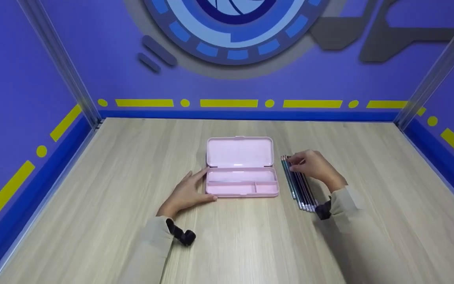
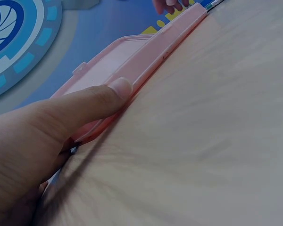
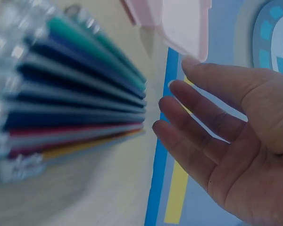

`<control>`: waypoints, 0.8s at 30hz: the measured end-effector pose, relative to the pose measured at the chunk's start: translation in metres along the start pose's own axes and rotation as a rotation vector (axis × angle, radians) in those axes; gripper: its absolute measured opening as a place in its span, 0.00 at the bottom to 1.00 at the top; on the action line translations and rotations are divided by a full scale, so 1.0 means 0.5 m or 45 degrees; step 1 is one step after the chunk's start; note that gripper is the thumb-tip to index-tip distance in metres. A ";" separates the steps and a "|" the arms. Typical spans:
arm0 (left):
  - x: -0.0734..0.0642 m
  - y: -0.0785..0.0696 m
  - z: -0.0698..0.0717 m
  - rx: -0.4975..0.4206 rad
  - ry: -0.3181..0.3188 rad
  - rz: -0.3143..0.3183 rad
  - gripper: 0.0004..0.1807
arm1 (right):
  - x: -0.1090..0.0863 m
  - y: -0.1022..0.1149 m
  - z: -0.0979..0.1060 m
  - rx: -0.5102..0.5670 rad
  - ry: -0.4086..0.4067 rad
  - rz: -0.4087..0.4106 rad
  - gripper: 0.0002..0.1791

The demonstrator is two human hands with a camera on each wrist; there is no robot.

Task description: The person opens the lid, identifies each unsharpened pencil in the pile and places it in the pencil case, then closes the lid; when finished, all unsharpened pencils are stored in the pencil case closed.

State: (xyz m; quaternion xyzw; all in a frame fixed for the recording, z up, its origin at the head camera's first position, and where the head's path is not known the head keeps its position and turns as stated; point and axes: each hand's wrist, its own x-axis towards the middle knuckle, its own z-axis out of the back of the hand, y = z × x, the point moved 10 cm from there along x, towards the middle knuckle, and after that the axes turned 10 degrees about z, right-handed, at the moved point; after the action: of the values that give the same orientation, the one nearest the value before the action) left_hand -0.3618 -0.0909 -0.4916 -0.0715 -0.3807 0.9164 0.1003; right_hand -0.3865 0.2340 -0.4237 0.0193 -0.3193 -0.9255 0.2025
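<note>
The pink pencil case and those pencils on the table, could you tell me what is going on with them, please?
A person sits at a wooden table with an open pink pencil case in front of them. The left hand rests against the case's left end, thumb along its edge. The right hand reaches over the far ends of a row of pencils lying beside the case, fingers relaxed and not yet gripping any. No pencils can be seen in the case.

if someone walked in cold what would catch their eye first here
Most likely the open pink pencil case in the middle of the wooden table, lid tipped back. The left hand rests against its left end with the thumb on the case's edge. Just right of the case lies a neat row of coloured pencils, with the right hand over their far ends, fingers straight.
</note>
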 end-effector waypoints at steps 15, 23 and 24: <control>0.002 0.007 -0.001 -0.015 0.014 0.043 0.54 | -0.047 -0.078 0.000 0.056 0.124 -0.211 0.26; -0.001 0.006 0.000 -0.011 0.007 0.047 0.53 | -0.063 -0.096 -0.006 0.071 0.166 -0.245 0.29; -0.001 0.005 0.001 -0.010 0.006 0.045 0.53 | -0.064 -0.100 -0.004 0.066 0.159 -0.256 0.28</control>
State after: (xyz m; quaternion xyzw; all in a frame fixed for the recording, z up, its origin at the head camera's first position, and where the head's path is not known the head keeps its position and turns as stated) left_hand -0.3617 -0.0929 -0.4932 -0.0807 -0.3828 0.9164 0.0847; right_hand -0.3748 0.2810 -0.4582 0.1140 -0.3263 -0.9296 0.1276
